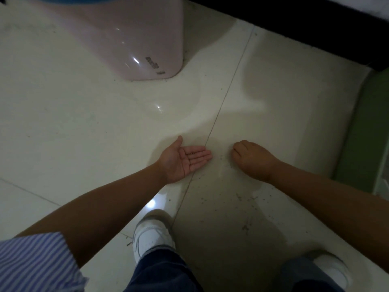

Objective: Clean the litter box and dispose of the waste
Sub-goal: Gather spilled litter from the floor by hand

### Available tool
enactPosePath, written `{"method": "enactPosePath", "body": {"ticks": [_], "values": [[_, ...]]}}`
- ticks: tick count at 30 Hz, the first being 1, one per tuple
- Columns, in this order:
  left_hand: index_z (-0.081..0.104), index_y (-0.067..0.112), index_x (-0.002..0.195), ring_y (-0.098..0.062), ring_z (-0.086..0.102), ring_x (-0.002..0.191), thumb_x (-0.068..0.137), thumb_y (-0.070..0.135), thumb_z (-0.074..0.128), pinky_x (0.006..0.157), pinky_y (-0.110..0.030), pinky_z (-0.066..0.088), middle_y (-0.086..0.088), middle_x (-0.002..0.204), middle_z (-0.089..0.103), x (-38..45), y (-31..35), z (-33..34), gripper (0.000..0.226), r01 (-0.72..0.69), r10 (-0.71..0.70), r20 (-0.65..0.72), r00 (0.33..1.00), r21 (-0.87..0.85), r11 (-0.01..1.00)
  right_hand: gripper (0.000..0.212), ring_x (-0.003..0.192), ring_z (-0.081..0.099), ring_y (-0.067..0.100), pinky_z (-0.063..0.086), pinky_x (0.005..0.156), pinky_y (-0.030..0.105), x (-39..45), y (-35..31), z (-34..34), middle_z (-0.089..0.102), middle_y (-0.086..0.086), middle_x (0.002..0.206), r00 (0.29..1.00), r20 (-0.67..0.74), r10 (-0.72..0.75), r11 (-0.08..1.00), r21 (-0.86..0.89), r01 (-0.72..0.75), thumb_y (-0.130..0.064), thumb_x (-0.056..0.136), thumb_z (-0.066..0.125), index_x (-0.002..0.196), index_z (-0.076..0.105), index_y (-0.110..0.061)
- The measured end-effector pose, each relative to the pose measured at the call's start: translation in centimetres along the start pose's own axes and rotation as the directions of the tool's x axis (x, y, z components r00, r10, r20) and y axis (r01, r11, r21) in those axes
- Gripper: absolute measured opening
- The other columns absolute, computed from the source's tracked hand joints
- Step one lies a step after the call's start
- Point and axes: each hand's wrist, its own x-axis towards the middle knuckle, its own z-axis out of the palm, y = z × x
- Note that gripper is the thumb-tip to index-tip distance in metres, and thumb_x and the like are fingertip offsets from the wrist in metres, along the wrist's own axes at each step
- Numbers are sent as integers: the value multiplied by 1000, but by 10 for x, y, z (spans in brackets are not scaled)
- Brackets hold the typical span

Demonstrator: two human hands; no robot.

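Right hand (251, 158) fingers curled under, hidden

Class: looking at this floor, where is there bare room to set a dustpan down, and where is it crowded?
Free: the tiles left of the left hand, below the pink bin. Crowded: around the right hand, where scattered grains lie, and near the shoes.

**Hands low over the floor, bin beyond**

The pale tiled floor (84, 127) carries the glossy pink plastic bin (126, 39), which stands beyond and to the left of both hands. The left hand (185, 159) lies palm up nearer than the bin; the right hand (250, 159) sits just to its right, apart from it. Scattered dark litter grains (246, 224) lie on the floor nearer than the hands. Two white shoes (151, 237) stand nearest of all, farthest from the bin.
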Motion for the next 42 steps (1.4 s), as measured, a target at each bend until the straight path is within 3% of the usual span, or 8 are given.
{"method": "enactPosePath", "body": {"ticks": [5, 9, 14, 18, 21, 28, 33, 42], "values": [[55, -10, 93, -36, 40, 131, 99, 49, 14, 96, -39, 36, -23, 100, 67, -2, 0, 2, 73, 5, -5, -17, 1000, -34, 999, 14, 50, 59, 31, 48, 43, 29, 3, -7, -5, 59, 20, 62, 985, 40, 168, 963, 206, -173, 8, 64, 47, 65, 61, 4], [54, -13, 103, -37, 37, 133, 100, 47, 12, 98, -39, 35, -30, 138, 41, -4, 1, 4, 73, 8, -8, -6, 1000, -34, 999, 17, 97, 54, 33, 30, 71, 24, 8, -15, -10, 58, 25, 106, 874, 75, 481, 660, 625, -417, 2, 89, 47, 100, 58, 8], [42, -14, 130, -35, 37, 133, 102, 39, 14, 98, -34, 36, -28, 139, 40, -5, 0, 7, 66, 8, -8, -26, 1000, 30, 1000, 25, 87, 55, 12, 40, 71, 6, 16, -36, -34, 69, 17, 106, 898, 86, 431, 410, 868, -280, -6, 87, 59, 110, 65, 2], [57, -10, 95, -35, 38, 133, 102, 32, 21, 97, -37, 36, -26, 98, 68, -4, 1, 5, 56, 49, -47, -20, 999, 60, 997, 23, 96, 63, 25, 31, 69, 13, 3, -9, -21, 70, 18, 104, 903, 22, 428, 638, 700, -320, -9, 90, 54, 100, 70, 4], [57, -8, 89, -35, 38, 132, 102, 31, 21, 97, -38, 35, -18, 68, 71, -2, 1, 2, 54, 62, -60, -25, 998, 53, 997, 34, 69, 67, 33, 39, 66, 24, -7, 5, -13, 70, 20, 74, 923, -29, 385, 789, 530, -312, -20, 79, 49, 74, 71, 6], [57, -9, 94, -34, 46, 119, 102, 32, 21, 96, -39, 36, -19, 70, 71, 1, -1, 2, 55, 33, -33, -11, 999, 26, 999, 38, 80, 61, 40, 51, 76, 38, -19, -3, 4, 62, 27, 87, 946, 100, 307, 850, 419, -320, -8, 62, 81, 92, 68, 11], [54, -10, 104, -27, 70, 84, 102, 34, 20, 76, -32, 55, -19, 72, 72, 2, -1, 1, 56, 15, -15, 14, 1000, 25, 1000, 20, 49, 58, 29, 49, 46, 24, -11, -3, 10, 61, 16, 60, 960, -18, 281, 868, 431, -246, 6, 51, 82, 61, 65, 5], [57, -8, 91, -27, 69, 80, 101, 37, 20, 63, -27, 58, -21, 84, 70, 0, -2, 3, 59, 10, -10, -18, 1000, 45, 999, 21, 39, 58, 21, 37, 33, 13, -7, 4, -3, 58, 8, 47, 987, -89, 135, 975, 190, -116, 1, 52, 45, 48, 64, -5]]}}
